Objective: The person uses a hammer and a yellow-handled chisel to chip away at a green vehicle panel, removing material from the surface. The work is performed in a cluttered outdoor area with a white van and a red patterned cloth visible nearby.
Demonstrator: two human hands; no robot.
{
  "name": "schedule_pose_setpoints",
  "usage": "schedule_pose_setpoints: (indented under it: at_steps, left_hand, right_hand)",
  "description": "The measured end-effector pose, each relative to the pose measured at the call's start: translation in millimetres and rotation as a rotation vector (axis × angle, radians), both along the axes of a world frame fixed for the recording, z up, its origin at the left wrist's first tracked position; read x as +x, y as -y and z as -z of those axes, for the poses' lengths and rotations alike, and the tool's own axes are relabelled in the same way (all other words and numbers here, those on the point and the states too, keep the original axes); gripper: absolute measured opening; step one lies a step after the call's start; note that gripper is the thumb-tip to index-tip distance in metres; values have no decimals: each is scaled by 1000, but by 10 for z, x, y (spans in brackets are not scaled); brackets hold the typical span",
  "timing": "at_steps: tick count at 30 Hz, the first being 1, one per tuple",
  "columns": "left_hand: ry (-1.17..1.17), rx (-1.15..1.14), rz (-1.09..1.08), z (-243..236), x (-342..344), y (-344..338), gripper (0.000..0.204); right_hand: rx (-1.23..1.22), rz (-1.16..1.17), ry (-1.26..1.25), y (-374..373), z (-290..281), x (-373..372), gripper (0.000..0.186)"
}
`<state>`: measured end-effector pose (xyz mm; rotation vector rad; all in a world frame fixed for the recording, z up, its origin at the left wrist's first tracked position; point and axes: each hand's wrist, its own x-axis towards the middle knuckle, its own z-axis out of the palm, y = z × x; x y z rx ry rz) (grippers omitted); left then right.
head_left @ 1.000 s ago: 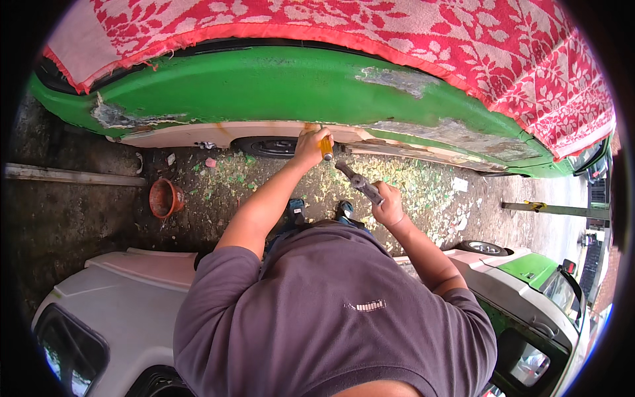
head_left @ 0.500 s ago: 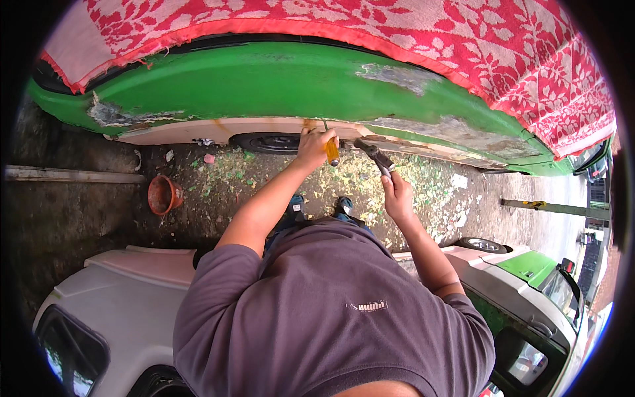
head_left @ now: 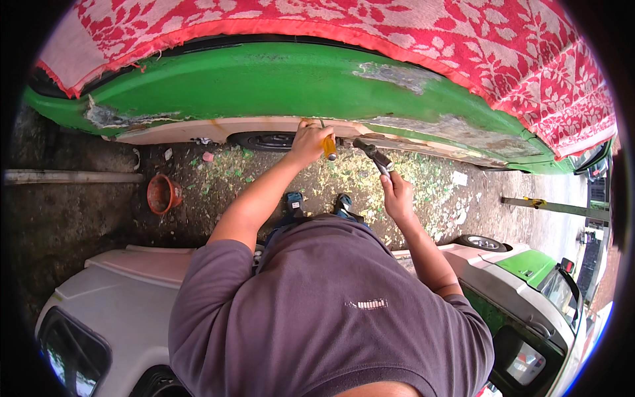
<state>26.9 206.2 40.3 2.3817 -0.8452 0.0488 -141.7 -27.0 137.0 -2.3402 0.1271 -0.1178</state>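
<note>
My left hand is closed round a yellow-handled tool against the lower side of a green and pale pink car. The dark butt of the handle points back toward me; the tool's far end is hidden by hand and panel. To the right, my right hand grips a hammer by its shaft. Its dark metal head is raised a short way from the yellow handle, not touching it. Bare, flaking patches mark the car's side right of my hands.
A red and white patterned cloth covers the car's top. Paint chips litter the ground. An orange-brown pot lies at left, near a metal bar. Behind me stand a white vehicle and a green and white one.
My left hand and the yellow-handled tool have shifted slightly left. The right hand with the hammer has stayed nearly in place.
</note>
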Motion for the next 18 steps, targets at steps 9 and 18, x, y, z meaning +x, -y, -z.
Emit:
schedule_pose_setpoints:
  at_steps: [9, 18]
  left_hand:
    - [62, 208, 59, -72, 30, 161, 1]
    - [68, 434, 87, -156, 45, 332, 6]
  right_hand:
    - [3, 31, -35, 127, 70, -40, 38]
    - [26, 44, -78, 265, 146, -79, 37]
